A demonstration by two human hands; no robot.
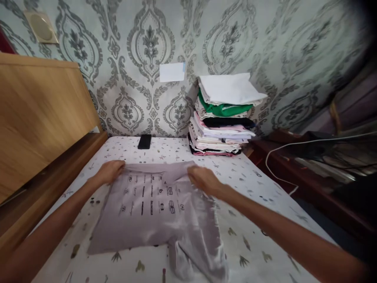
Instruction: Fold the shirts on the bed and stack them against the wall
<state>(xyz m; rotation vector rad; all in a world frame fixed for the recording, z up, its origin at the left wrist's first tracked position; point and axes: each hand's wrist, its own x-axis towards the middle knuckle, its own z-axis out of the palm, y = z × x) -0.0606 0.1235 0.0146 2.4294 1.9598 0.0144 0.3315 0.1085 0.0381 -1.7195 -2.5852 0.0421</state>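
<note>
A pale lilac T-shirt with rows of small dark printed logos (153, 212) lies flat on the bed with the white, leaf-dotted sheet (259, 236), chest side up and spread between both arms. Its far edge looks already turned over into a straight fold, and one sleeve appears tucked in on the near right, where the cloth bunches — so the folding seems partly done, with the body still wide and unfolded lengthwise. A tall stack of folded garments, white and green on top with pink and black below (224, 116), stands against the patterned wall at the bed's far right, well apart from the shirt.

The left hand (110, 171) rests palm down on the shirt's far left corner, its fingers curled over the folded edge; the right hand (203, 179) sits on the far right corner the same way, fingers bent and seemingly pinching the cloth, though blur hides the exact grip. Both forearms reach forward, nearly straight, and converge slightly toward the shirt.

A black phone (144, 141) lies flat beyond the shirt, near the wall. A wooden headboard (38, 114) runs along the left — beside the bed.
</note>
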